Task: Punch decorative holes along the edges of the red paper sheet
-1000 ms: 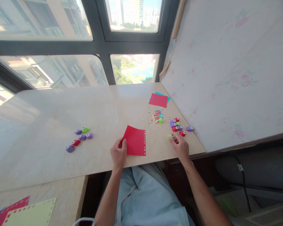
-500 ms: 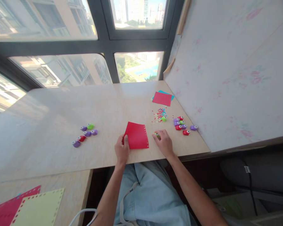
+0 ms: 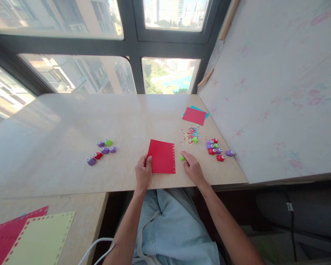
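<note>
We have a red paper sheet [image 3: 162,156] near the middle of the table's near edge, with small holes punched along its right edge. Our left hand [image 3: 143,172] pinches its left edge, thumb on top; we cannot tell whether the sheet lies fully flat. We judge it light, thin and easily creased, best held by an unpunched margin, away from the holes.

Just right of it sits a small green paper punch [image 3: 182,157], partly hidden under the fingers of our right hand [image 3: 193,169]. We cannot tell whether they grip it or only rest over it. It looks like light, stiff, perhaps slick plastic; we would hold it by its sides.

Farther out, punched-out confetti [image 3: 191,134] is scattered beside another green punch [image 3: 195,140]. A cluster of punches [image 3: 214,146] sits to the right, a looser group of punches [image 3: 105,150] to the left, and stacked coloured paper [image 3: 194,116] at far right.
</note>
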Tool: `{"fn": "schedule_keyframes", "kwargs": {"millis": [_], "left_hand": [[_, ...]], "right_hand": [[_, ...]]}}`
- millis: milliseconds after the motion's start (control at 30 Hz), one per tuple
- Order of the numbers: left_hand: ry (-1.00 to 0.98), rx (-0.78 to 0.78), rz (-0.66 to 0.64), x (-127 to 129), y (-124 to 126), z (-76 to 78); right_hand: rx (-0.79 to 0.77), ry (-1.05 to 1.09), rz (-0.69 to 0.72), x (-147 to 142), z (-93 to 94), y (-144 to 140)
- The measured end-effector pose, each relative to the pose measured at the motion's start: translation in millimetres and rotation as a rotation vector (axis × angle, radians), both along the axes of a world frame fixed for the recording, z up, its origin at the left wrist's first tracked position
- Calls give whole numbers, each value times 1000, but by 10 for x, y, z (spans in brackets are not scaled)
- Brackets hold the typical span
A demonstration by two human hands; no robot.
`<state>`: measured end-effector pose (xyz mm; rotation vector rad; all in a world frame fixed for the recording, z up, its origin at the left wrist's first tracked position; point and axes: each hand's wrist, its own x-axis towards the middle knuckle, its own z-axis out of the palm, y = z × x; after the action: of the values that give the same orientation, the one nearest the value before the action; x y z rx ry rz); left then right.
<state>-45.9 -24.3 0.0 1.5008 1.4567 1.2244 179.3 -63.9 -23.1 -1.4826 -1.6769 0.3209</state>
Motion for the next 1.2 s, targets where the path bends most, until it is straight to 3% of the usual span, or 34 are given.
{"fn": "schedule_keyframes", "kwargs": {"millis": [267, 600, 900, 1200], "left_hand": [[77, -23, 34, 58, 31, -26], [174, -107, 105, 170, 95, -14], [122, -126, 68, 167, 137, -4], [145, -114, 111, 188, 117, -28]], "right_hand": [[-24, -60, -123, 30, 0, 52], [-90, 16, -11, 108, 55, 111], [-130, 103, 5, 112, 40, 107], [-163, 103, -10, 125, 5, 103]]}}
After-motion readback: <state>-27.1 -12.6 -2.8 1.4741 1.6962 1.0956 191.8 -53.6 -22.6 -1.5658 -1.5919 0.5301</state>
